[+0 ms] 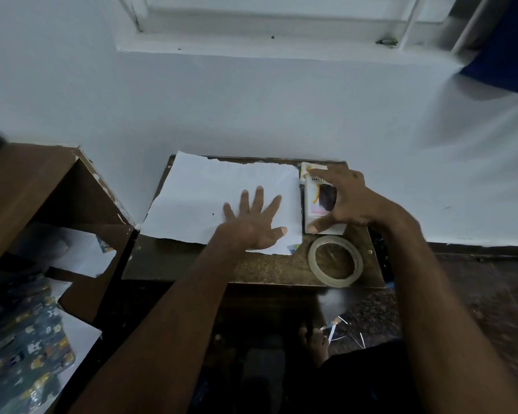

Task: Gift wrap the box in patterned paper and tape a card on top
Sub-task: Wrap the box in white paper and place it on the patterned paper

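Pressing flat, at the middle of the small brown wooden counter (192, 264), the left hand (253, 225), fingers straight and spread apart, palm down on the white rectangular sheet of paper (210, 201), probably pinning the sheet, blank side up, so it cannot slide while the box comes over. Closing at 3 o'clock from that hand, the right hand (347, 201), fingers curled round the small white printed cardboard box (311, 201), thumb at its near end and fingertips at its far end, likely readying a lift onto the sheet. Lying at 5 o'clock from the sheet, just beside the box's near end, the clear ring-shaped roll of adhesive tape (335, 261), within easy reach for sealing. Counting: one box, one spread sheet, one tape roll, two hands; no card discernible. Waiting off the counter at 8 o'clock, dark blue patterned wrapping paper (27, 348).
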Tool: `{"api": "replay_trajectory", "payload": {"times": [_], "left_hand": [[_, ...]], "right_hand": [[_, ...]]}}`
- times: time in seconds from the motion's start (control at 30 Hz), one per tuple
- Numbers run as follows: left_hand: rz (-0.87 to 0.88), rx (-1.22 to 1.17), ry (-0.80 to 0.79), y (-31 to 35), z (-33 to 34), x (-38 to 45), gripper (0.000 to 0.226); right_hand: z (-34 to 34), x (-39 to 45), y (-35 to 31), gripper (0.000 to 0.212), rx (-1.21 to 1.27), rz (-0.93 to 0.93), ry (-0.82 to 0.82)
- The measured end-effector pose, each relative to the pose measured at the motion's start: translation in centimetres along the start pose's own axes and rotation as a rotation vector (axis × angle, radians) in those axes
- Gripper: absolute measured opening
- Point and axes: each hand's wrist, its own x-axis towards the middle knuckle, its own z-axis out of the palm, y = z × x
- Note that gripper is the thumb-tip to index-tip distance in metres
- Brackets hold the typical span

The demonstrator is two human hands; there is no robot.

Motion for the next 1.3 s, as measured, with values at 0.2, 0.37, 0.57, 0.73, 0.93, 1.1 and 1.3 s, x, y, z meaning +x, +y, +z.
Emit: {"api": "replay_trajectory", "payload": {"times": [0.2,0.37,0.57,0.73,0.93,1.1,1.3], "left_hand": [[-0.059,-0.038,0.023,2.0,-0.4,0.1,0.080],[0.069,-0.607,0.270,2.8,-4.3,-1.1,0.054],[0.015,-1.310,0.164,2.3,-5.1,-2.4,0.034],[-0.048,-1.402,0.229,-0.6,-4.9,-2.7,0.031],[-0.101,-1.468,0.283,-4.3,-4.8,-4.4,0.034],[-0.162,-1.454,0.301,-6.2,-4.9,-4.9,0.035],[-0.197,-1.290,0.423,-6.5,-4.4,-4.1,0.026]], "right_hand": [[0.0,-0.1,-0.2,0.126,0.012,-0.025,0.107],[-0.5,-0.1,-1.2,0.131,0.107,-0.083,0.234],[1.8,1.4,-3.6,0.133,0.123,-0.242,0.294],[3.3,1.9,-5.5,0.130,0.465,-0.262,0.236],[5.7,2.8,-7.7,0.070,1.015,0.088,0.124],[7.4,3.4,-9.8,0.026,1.095,0.180,0.034],[8.2,3.6,-10.7,0.034,1.104,0.194,0.021]]}}
